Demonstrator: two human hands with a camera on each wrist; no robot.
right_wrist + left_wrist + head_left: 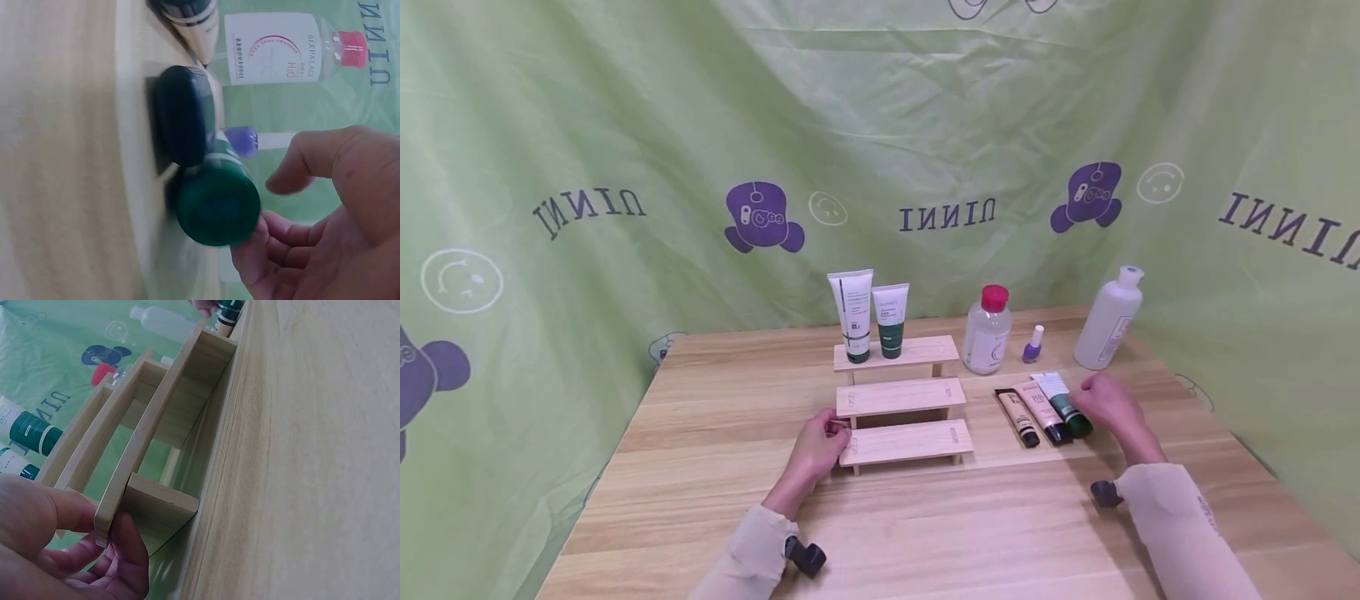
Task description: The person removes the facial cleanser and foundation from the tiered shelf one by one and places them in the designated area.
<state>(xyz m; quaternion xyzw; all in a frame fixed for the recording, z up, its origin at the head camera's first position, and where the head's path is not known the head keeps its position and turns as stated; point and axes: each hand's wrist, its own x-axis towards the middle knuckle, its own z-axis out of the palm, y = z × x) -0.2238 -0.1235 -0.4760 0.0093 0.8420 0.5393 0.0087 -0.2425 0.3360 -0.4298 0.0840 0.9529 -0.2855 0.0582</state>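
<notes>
A three-step wooden shelf (902, 417) stands mid-table with two white, green-capped tubes (871, 312) upright on its top step. My left hand (829, 440) pinches the left end of the lowest step (162, 419), thumb on top and fingers curled under by the leg, as the left hand (106, 534) shows in the wrist view. Three tubes lie right of the shelf: a black-capped one (1018, 417), a pink one (1042, 411) and a dark green-capped tube (1066, 406). My right hand (1093, 400) is beside the green-capped tube (215, 203); the right hand's (269, 212) fingertips touch its cap and the thumb stands apart.
Behind the lying tubes stand a clear bottle with a pink cap (987, 331), a small purple nail polish (1034, 344) and a tall white bottle (1108, 318). Green printed cloth (625, 167) hangs behind and at both sides. The wooden table (940, 517) has bare surface in front.
</notes>
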